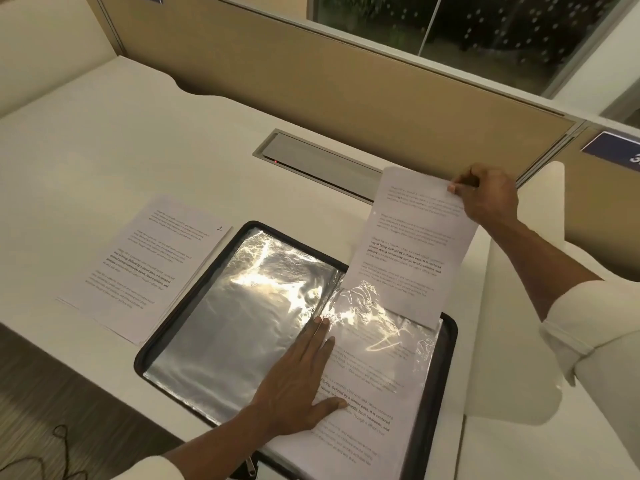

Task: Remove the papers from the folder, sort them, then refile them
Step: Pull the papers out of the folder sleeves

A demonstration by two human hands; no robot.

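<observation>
A black zip folder lies open on the white desk, its clear plastic sleeves shining under the light. My left hand rests flat across the folder's middle, fingers spread, pressing on a sleeve. My right hand pinches the top corner of a printed sheet, whose lower end sits inside the mouth of the right-hand sleeve. Another printed page shows through that sleeve. To the left of the folder lies a small stack of printed papers, with a handwritten mark at its top right corner.
A grey cable hatch is set into the desk behind the folder. A beige partition runs along the back. A dark cord lies on the carpet at lower left. A white seat edge stands to the right.
</observation>
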